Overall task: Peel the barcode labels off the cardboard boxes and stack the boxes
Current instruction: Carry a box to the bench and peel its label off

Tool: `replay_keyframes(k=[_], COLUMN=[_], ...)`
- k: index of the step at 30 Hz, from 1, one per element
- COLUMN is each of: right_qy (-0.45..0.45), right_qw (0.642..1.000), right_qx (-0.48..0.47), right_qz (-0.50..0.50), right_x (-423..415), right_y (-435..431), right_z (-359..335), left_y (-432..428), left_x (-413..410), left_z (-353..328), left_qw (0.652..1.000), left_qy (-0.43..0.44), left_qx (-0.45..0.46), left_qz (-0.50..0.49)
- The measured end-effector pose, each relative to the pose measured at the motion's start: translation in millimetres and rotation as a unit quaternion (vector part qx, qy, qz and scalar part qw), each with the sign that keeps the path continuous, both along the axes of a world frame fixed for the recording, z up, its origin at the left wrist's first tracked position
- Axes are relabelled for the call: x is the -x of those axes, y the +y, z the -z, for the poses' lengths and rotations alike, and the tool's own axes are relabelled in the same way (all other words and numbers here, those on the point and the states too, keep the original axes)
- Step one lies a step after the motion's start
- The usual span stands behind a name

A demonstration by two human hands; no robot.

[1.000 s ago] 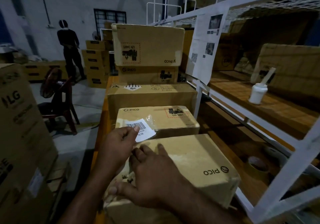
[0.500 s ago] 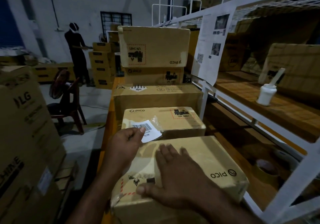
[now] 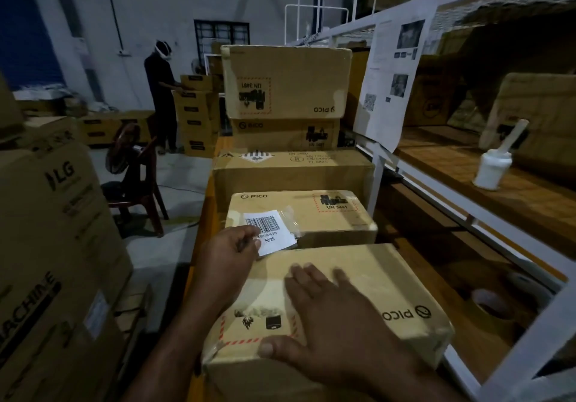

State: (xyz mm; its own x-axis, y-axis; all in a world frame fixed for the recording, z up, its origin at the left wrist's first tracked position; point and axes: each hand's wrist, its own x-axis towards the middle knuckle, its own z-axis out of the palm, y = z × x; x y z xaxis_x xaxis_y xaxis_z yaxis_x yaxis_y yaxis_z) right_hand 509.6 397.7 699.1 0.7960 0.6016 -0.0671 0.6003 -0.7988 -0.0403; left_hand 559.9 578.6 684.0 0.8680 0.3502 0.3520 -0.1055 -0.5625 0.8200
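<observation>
A PICO cardboard box (image 3: 367, 280) lies right in front of me. My right hand (image 3: 330, 330) rests flat on its top, fingers straight. My left hand (image 3: 230, 255) pinches a white barcode label (image 3: 271, 230) with clear tape hanging from it, held up above the box's far left corner. Behind it sits a smaller PICO box (image 3: 314, 218), then a longer box (image 3: 293, 171) and a stack of two more PICO boxes (image 3: 286, 84).
A white metal rack (image 3: 461, 211) with wooden shelves runs along the right, holding a white bottle (image 3: 492, 168) and a tape roll (image 3: 489, 305). A tall LG carton (image 3: 56, 246) stands at left. A chair (image 3: 137, 183) and a person (image 3: 162, 93) by stacked boxes are farther back.
My left hand has lifted the peeled label slightly higher. My right hand slid toward me on the box top and flattened out.
</observation>
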Motion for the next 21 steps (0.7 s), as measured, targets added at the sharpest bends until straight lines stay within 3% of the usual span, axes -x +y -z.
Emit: replay_keyframes(k=[4,8,12,16,17,19,20,21], right_qy=[-0.014,-0.168,-0.116,-0.147,-0.161,-0.188,-0.147,-0.057], right_qw=[0.992,0.960,0.933,0.887,0.889,0.904,0.901,0.884], right_qx=[-0.059,-0.111,-0.296,-0.437,-0.422,-0.289,-0.235,-0.240], right_qz=[-0.115,-0.193,-0.171,0.006,0.082,0.253,0.333,0.396], right_x=[0,0,5,-2,-5,-14,-18,-21], right_y=[20,-3,-5,-20,-32,-60,-72,-79], right_z=[8,23,23,19,16,10,7,4], left_y=[0,2,2,11,15,18,17,14], left_x=[0,6,17,38,42,51,55,59], left_z=[1,-2,-7,-7,-4,0,1,1], left_qw=[0.998,0.987,0.978,0.977,0.974,0.966,0.962,0.958], left_qy=[-0.015,-0.058,-0.069,-0.054,-0.045,-0.017,-0.003,0.008], left_qx=[0.058,0.150,0.195,0.206,0.221,0.256,0.271,0.285], left_qz=[0.001,-0.008,-0.002,-0.014,-0.018,-0.022,-0.022,-0.023])
